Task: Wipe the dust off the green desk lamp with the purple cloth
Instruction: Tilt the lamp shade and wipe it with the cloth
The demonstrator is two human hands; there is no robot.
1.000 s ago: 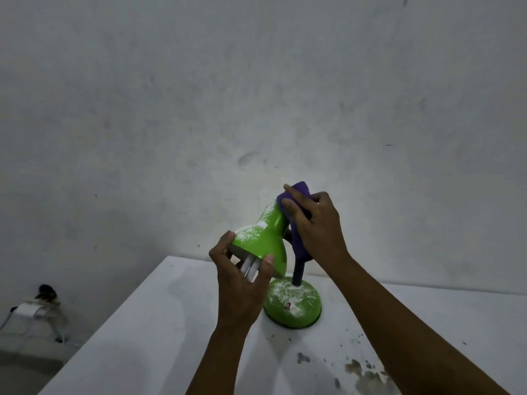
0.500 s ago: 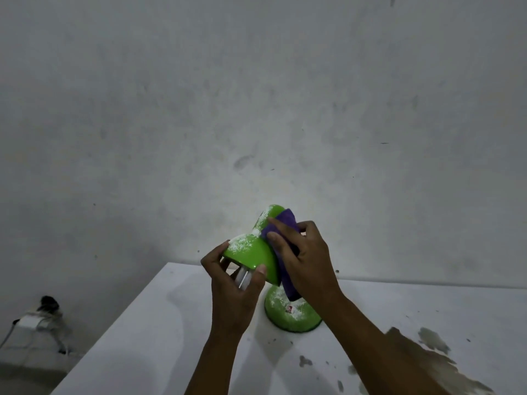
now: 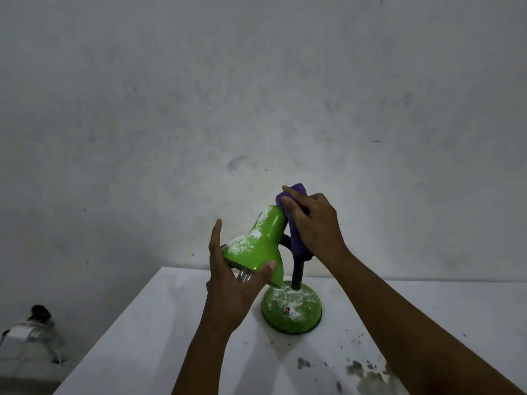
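The green desk lamp [image 3: 258,248] stands on a white table [image 3: 154,340], its shade tilted down to the left, with white dust on the shade and on the round base [image 3: 291,310]. My left hand [image 3: 231,292] braces the shade's open mouth, fingers straight behind the rim and thumb against its front edge. My right hand [image 3: 316,223] grips the purple cloth [image 3: 296,240] and presses it at the narrow top end of the shade; the cloth hangs down over the black stem [image 3: 298,273].
A grey wall rises right behind the table. Dark chipped patches [image 3: 368,372] mark the tabletop at the front right. On the floor at the lower left lies a pale object with a dark top [image 3: 31,329]. The table's left edge runs diagonally.
My right hand has slid the cloth from the shade's side up to its narrow top end. My left hand's fingers have straightened at the rim, and the shade is tilted higher.
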